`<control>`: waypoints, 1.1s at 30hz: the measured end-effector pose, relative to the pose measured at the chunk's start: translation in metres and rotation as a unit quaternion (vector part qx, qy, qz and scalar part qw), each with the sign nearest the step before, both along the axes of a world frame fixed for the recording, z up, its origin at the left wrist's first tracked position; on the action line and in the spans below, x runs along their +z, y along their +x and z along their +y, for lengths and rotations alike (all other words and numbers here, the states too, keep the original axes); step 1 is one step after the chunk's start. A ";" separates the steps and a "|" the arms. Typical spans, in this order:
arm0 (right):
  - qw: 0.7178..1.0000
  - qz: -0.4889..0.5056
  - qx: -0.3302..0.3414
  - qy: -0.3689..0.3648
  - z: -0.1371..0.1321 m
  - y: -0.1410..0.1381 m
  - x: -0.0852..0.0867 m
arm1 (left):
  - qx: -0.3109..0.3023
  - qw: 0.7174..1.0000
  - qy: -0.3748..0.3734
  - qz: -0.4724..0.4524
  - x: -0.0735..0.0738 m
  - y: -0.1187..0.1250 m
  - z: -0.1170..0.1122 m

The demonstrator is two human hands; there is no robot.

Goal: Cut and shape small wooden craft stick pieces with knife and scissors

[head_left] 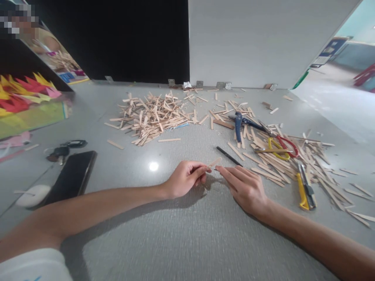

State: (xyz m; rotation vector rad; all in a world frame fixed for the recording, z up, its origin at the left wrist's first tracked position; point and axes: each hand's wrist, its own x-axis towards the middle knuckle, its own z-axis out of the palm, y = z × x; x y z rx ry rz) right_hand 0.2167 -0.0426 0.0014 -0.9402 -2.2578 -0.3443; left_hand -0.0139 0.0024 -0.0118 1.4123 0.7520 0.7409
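Note:
My left hand (186, 178) is closed in a pinch on a short wooden stick piece (215, 161) that points up and to the right. My right hand (243, 185) rests on the grey table (187, 242) with fingers stretched toward that stick, its fingertips touching or almost touching the stick's near end. A black pen (229, 156) lies just beyond both hands.
A heap of cut wooden sticks (152, 115) lies at the back. More sticks (293, 160) spread to the right with blue pliers (238, 125), yellow and red scissors (281, 147) and a yellow utility knife (304, 189). A black phone (73, 175), keys (63, 150) and coloured paper (26, 93) sit left.

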 end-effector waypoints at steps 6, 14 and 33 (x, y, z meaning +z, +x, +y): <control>1.000 0.002 -0.002 0.008 0.001 -0.001 -0.001 | 0.003 1.000 0.017 0.023 0.003 0.001 0.001; 0.999 0.027 -0.018 -0.029 0.002 0.000 -0.009 | 0.034 0.993 0.073 0.082 0.007 0.002 -0.002; 0.996 -0.085 -0.012 0.025 -0.002 0.003 0.002 | 0.043 0.996 0.041 0.072 0.008 0.001 -0.005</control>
